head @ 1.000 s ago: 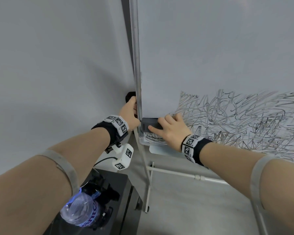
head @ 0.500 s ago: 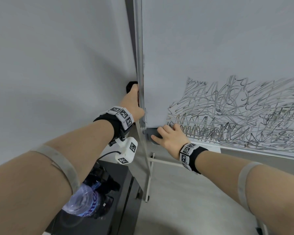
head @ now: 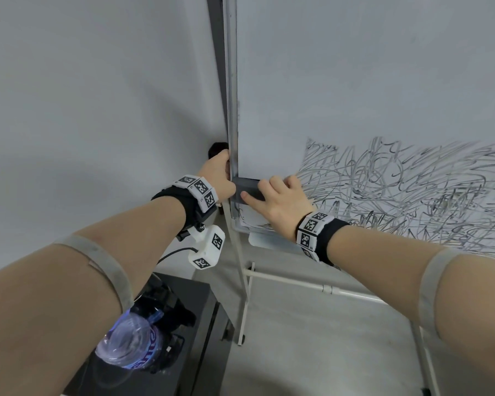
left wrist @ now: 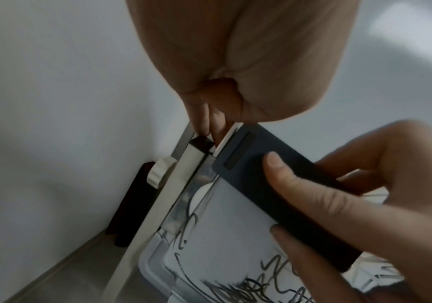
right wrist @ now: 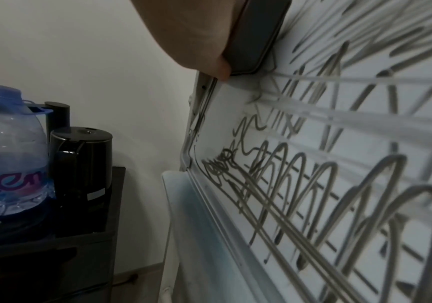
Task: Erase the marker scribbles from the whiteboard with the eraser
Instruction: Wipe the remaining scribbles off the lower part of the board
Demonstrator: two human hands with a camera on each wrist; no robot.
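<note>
The right hand [head: 277, 200] grips the dark eraser [head: 247, 189] and presses it flat against the whiteboard [head: 355, 81], at the board's left edge just above its bottom corner. The left hand [head: 216, 178] clasps the whiteboard's left frame right beside the eraser. Marker scribbles [head: 406, 190] cover the whiteboard's lower part, right of the eraser and below it.

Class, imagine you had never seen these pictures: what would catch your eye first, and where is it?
First the dense black scribbles across the lower part of the whiteboard. Next the dark eraser, pressed to the board at its lower left corner by the right hand, while the left hand grips the board's left edge. A water bottle stands on a black cabinet, lower left.
</note>
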